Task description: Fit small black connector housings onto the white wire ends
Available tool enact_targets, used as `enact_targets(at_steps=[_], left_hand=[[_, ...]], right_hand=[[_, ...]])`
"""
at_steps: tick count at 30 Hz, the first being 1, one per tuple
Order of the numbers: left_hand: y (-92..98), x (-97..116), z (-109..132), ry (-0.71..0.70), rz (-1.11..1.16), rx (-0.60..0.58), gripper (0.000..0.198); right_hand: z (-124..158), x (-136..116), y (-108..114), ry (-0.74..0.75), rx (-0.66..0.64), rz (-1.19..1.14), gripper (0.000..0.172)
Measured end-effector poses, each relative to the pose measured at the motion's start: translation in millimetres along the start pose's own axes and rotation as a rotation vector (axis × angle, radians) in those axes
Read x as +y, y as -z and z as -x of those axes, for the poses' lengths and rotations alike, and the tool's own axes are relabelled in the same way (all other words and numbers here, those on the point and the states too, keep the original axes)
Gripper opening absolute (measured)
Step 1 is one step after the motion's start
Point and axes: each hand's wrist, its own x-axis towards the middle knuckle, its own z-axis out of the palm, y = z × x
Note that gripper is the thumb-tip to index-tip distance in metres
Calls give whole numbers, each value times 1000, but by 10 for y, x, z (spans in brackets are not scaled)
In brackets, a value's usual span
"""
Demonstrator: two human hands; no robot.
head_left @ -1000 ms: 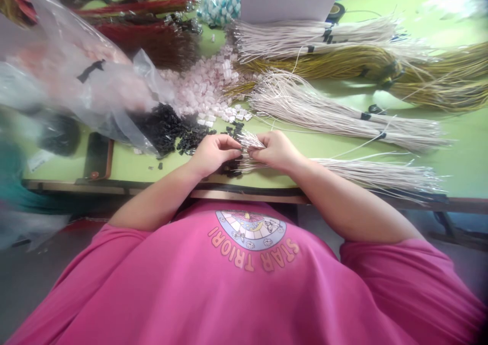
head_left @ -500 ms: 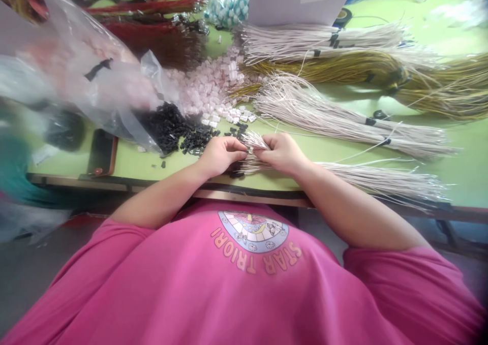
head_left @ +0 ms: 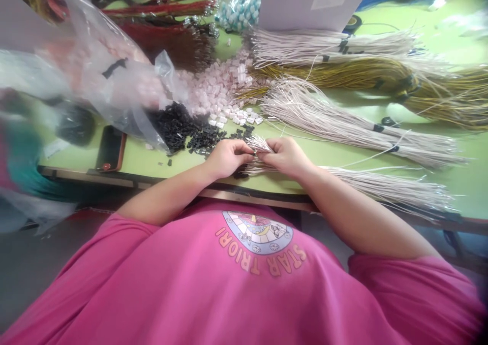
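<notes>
The white wire bundle [head_left: 381,185] lies along the near edge of the green table [head_left: 152,157], its loose ends fanned at the centre between both hands. The right hand [head_left: 286,157], wrist resting on the table, is curled closed around those ends. The left hand [head_left: 227,158] meets it, fingertips pressed together at the wire tips; what they pinch is too small to tell. Black connectors [head_left: 179,126] lie just beyond, with pale pink connectors [head_left: 217,88] farther.
</notes>
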Motion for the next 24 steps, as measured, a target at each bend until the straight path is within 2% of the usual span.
enact_targets(at_steps=[3,6,10,11,13,17,20,24], left_hand=[[116,75,66,-144,-208,-52,13],[387,122,187,-264,-489,-54,18],[844,-79,367,-57,-733,83,18],[934,-169,403,0,-774,155,17],[1053,-348,456,71,-823,213,19],[1066,-544,473,106,-790,259,21],[1013,-550,448,76,-812,272,17],[1008,-529,441,21,-857,215,12]], right_hand=[[0,-3,18,64,31,-69,18],[4,0,40,77,4,-207,21],[6,4,52,-1,-40,-256,24],[4,3,50,-4,-44,-249,23],[-1,-3,43,-5,-57,-227,19],[-9,-13,11,-24,-58,-157,18],[-9,-30,-11,-38,-52,-141,18],[1,-78,-14,-53,-60,-144,13]])
